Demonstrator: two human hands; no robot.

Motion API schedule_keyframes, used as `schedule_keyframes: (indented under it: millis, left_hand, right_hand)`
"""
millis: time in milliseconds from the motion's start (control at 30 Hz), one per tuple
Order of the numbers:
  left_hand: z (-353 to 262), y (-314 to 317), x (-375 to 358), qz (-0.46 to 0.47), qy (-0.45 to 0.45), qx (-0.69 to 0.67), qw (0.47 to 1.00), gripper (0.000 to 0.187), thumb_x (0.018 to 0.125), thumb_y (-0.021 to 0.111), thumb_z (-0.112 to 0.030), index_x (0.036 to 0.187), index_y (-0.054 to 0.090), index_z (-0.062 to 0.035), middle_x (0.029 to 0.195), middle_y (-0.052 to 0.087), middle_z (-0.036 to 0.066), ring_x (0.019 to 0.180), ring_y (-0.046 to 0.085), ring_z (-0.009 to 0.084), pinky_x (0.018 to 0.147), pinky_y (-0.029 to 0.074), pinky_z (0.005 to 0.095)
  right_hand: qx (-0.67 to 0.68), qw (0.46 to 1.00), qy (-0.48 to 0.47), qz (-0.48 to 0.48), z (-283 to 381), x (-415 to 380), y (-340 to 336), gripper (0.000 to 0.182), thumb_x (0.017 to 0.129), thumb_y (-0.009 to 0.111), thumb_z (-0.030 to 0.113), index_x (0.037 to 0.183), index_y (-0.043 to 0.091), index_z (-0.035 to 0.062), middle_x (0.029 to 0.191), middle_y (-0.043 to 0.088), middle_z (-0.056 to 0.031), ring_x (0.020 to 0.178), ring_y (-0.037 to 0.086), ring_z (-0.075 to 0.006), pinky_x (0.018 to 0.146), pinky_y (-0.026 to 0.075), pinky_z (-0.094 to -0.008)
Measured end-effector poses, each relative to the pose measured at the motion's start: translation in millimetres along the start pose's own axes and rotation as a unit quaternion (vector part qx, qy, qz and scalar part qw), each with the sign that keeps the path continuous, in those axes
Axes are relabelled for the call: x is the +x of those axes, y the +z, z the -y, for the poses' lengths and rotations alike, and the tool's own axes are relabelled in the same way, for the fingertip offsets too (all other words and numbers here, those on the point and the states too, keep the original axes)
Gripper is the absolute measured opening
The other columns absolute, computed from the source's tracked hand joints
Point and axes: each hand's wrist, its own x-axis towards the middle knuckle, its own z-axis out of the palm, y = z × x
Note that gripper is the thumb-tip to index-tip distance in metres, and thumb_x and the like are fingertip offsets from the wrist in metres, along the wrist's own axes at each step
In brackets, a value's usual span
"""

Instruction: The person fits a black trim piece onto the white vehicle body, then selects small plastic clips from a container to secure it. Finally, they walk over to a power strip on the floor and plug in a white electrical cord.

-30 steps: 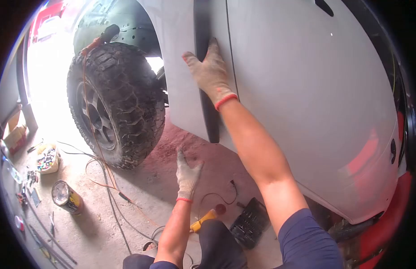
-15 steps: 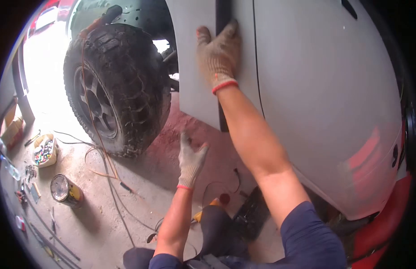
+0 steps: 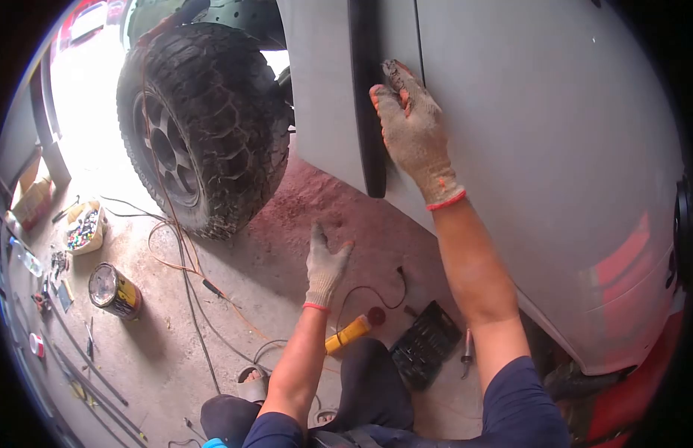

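Observation:
My right hand (image 3: 417, 134), in a knitted work glove with orange on the fingers, is beside a long black strip (image 3: 367, 112) on the light grey vehicle panel (image 3: 316, 82). Its fingers are loosely bent, thumb apart, and nothing shows between them. Just behind it runs the seam to the larger grey door panel (image 3: 540, 127). My left hand (image 3: 328, 265), gloved too, hovers over the floor below the panel, thumb and fingers spread, holding nothing. The strip's lower end reaches slightly past the panel's bottom edge.
A large off-road tyre (image 3: 219, 134) stands left of the panel. Cables trail over the concrete floor near an open can (image 3: 115, 291) and a box of small coloured pieces (image 3: 85, 228). Close to my knees lie a yellow tool (image 3: 348, 334) and a black tool case (image 3: 425, 343).
My right hand has come off the black strip, moving right and down, and has turned with its fingers bent. My left hand stays spread in nearly the same place. The view has shifted slightly.

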Motion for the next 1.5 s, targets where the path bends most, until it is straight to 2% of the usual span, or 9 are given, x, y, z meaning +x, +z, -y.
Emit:
schedule_keyframes:
  millis: [300, 567, 667, 767, 833, 900, 1000, 1367, 1500]
  left_hand:
    - [-13.2, -12.1, 20.9, -0.024, 0.007, -0.079, 0.997, 0.093, 0.086, 0.081, -0.028, 0.158, 0.031, 0.0046, 0.154, 0.047, 0.027, 0.143, 0.049, 0.037, 0.116, 0.041, 0.041]
    - [22.1, -18.7, 75.4, -0.041, -0.02, -0.168, 0.985, 0.087, 0.09, 0.077, -0.026, 0.159, 0.031, 0.0021, 0.155, 0.047, 0.026, 0.141, 0.052, 0.0334, 0.116, 0.04, 0.0386]
    - [26.7, -31.3, 93.0, -0.02, -0.046, -0.233, 0.971, 0.083, 0.094, 0.072, -0.024, 0.16, 0.029, 0.0015, 0.16, 0.041, 0.025, 0.145, 0.046, 0.0325, 0.117, 0.039, 0.0403]
    - [31.5, -33.4, 110.6, -0.006, -0.029, -0.223, 0.974, 0.084, 0.095, 0.07, -0.024, 0.161, 0.025, 0.0021, 0.162, 0.038, 0.024, 0.148, 0.042, 0.0332, 0.119, 0.037, 0.0399]
    - [26.9, -33.3, 113.9, 0.021, -0.017, -0.203, 0.979, 0.085, 0.095, 0.07, -0.023, 0.161, 0.024, 0.0027, 0.163, 0.037, 0.024, 0.149, 0.04, 0.0332, 0.12, 0.036, 0.0397]
    - [14.1, -28.5, 127.0, 0.031, 0.013, -0.195, 0.98, 0.086, 0.094, 0.071, -0.022, 0.161, 0.022, 0.0033, 0.163, 0.036, 0.024, 0.15, 0.038, 0.0332, 0.12, 0.034, 0.0395]
    - [17.9, -24.8, 118.3, 0.012, 0.0, -0.242, 0.97, 0.085, 0.094, 0.071, -0.019, 0.161, 0.023, 0.0042, 0.163, 0.036, 0.024, 0.15, 0.038, 0.0334, 0.121, 0.034, 0.04]
    - [49.7, -34.6, 103.3, -0.073, -0.029, -0.222, 0.972, 0.078, 0.096, 0.071, -0.022, 0.158, 0.032, 0.0033, 0.156, 0.046, 0.024, 0.143, 0.048, 0.0296, 0.116, 0.04, 0.0376]
    - [40.9, -24.6, 105.2, -0.066, -0.017, -0.197, 0.978, 0.083, 0.094, 0.072, -0.03, 0.158, 0.031, 0.0036, 0.152, 0.049, 0.027, 0.142, 0.05, 0.0349, 0.116, 0.04, 0.0389]
  right_hand:
    - [0.043, 0.994, 0.09, 0.04, 51.9, 60.4, -6.0, 0.038, 0.103, 0.06, 0.026, 0.131, 0.065, 0.0008, 0.098, 0.075, -0.0114, 0.088, 0.071, -0.018, 0.083, 0.056, -0.0308]
    - [0.117, 0.946, -0.298, -0.048, -4.5, 194.5, 14.8, 0.049, 0.112, 0.049, 0.032, 0.15, 0.047, 0.0014, 0.122, 0.061, -0.002, 0.101, 0.058, -0.0074, 0.087, 0.052, -0.0233]
    - [-0.437, 0.625, -0.585, -0.277, -7.6, 230.4, 23.0, 0.053, 0.106, 0.057, 0.013, 0.152, 0.037, -0.0039, 0.16, 0.037, -0.0223, 0.132, 0.057, -0.024, 0.111, 0.051, -0.041]
    - [0.273, 0.914, -0.29, -0.08, 17.6, 207.2, 58.7, 0.05, 0.112, 0.046, 0.028, 0.153, 0.041, -0.0016, 0.134, 0.055, -0.0061, 0.115, 0.053, -0.0104, 0.104, 0.046, -0.0277]
    - [-0.32, 0.783, -0.495, -0.198, 21.0, 203.6, 43.7, 0.056, 0.111, 0.048, 0.024, 0.16, 0.03, 0.0024, 0.152, 0.042, -0.0065, 0.118, 0.053, -0.0127, 0.112, 0.041, -0.0279]
    - [-0.003, 0.927, -0.355, -0.119, 28.2, 190.8, 56.7, 0.055, 0.111, 0.049, 0.024, 0.159, 0.032, 0.0025, 0.152, 0.043, -0.0064, 0.116, 0.053, -0.012, 0.11, 0.041, -0.0253]
    - [0.107, 0.938, -0.307, -0.121, 35.9, 187.0, 60.9, 0.06, 0.11, 0.048, 0.033, 0.15, 0.039, -0.0106, 0.153, 0.043, -0.025, 0.145, 0.041, -0.035, 0.119, 0.033, -0.039]
    - [0.311, 0.924, -0.219, -0.029, 2.0, 148.1, 55.7, 0.061, 0.114, 0.035, 0.034, 0.159, 0.026, -0.0055, 0.165, 0.032, -0.0183, 0.152, 0.033, -0.028, 0.124, 0.029, -0.0375]
    - [-0.03, 0.921, -0.368, -0.122, 22.5, 140.2, 51.9, 0.06, 0.111, 0.04, 0.035, 0.155, 0.034, -0.0058, 0.154, 0.044, -0.0229, 0.141, 0.046, -0.0366, 0.117, 0.036, -0.0393]
